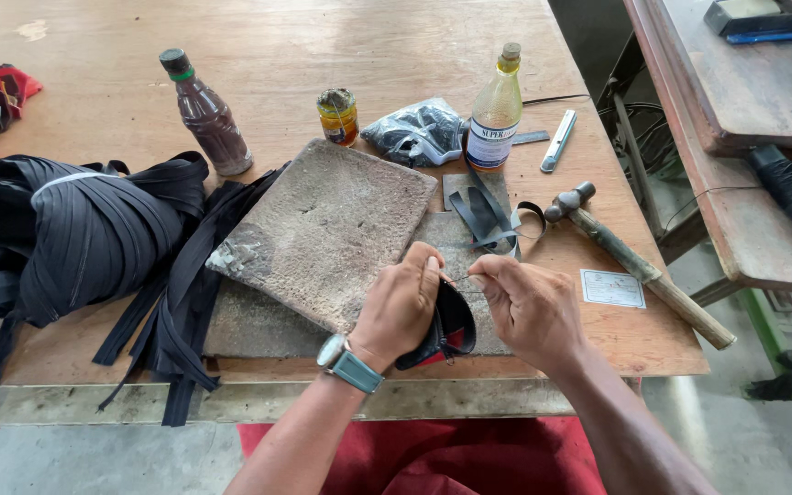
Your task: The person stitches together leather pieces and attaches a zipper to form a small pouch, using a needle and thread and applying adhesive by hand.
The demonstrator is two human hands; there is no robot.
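Observation:
My left hand [399, 307] grips a small black-and-red pouch-like piece [451, 330] at the near edge of the wooden table [323, 46]. My right hand [529, 307] sits just right of it, fingertips pinched on a thin thread or needle [463, 276] running to the piece. Both hands hover over a rough grey stone slab [323, 225]. A wristwatch is on my left wrist.
A heap of black zipper tape [75, 238] lies at left. Behind the slab stand a dark bottle [205, 115], a small jar [337, 115], a yellow-liquid bottle [495, 115] and a plastic bag [417, 133]. A hammer [639, 266], black strips [492, 220], a card [612, 288] and a knife [558, 140] lie right.

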